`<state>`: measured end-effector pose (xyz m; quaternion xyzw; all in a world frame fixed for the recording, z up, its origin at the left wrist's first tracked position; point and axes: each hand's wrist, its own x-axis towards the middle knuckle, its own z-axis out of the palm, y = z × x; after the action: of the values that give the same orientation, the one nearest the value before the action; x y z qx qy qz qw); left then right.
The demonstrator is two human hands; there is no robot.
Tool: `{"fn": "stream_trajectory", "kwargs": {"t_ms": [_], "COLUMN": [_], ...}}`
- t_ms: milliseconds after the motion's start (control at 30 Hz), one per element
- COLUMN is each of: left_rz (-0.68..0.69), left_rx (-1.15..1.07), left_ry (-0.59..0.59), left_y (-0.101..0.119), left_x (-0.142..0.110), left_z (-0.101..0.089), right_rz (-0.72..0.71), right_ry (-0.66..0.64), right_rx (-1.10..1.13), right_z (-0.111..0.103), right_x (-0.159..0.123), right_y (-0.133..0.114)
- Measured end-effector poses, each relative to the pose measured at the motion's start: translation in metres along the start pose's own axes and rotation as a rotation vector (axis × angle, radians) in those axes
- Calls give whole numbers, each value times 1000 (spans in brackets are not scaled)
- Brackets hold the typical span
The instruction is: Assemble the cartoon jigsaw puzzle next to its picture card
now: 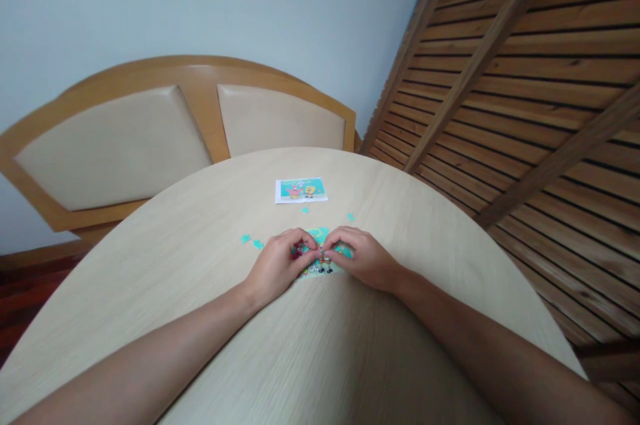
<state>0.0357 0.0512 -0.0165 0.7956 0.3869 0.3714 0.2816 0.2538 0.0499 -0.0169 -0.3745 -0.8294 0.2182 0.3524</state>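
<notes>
A partly assembled jigsaw puzzle (319, 234) in turquoise with cartoon figures lies flat on the table in front of me, partly covered by my hands. My left hand (281, 258) comes over its left side, thumb and forefinger pinched together. From the right, my right hand (364, 257) meets it in a similar pinch. Both sets of fingertips come together above the puzzle's middle at a small jigsaw puzzle piece (323, 248), mostly hidden by the fingers.
Loose turquoise pieces lie around the puzzle: a pair on the left (258, 244), one behind (305, 210) and one at the back right (351, 217). A printed picture card (316, 187) lies farther back on the round table (210, 211). Behind are a padded bench back (280, 111) and wooden slats (500, 78).
</notes>
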Motion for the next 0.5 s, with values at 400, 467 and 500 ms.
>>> {"fn": "stream_trajectory", "kwargs": {"t_ms": [400,467,500], "left_rz": [309,304,302], "left_rx": [373,387,391], "left_ry": [-236,-263,-269], "left_y": [20,22,22], "left_x": [-24,-25,-25], "left_z": [-5,-6,-6], "right_rz": [319,336,337], "right_ry": [113,91,82], "right_rx": [0,34,48], "right_z": [-24,-26,-26], "right_x": [-3,-4,-5], "right_y": [23,26,27]}}
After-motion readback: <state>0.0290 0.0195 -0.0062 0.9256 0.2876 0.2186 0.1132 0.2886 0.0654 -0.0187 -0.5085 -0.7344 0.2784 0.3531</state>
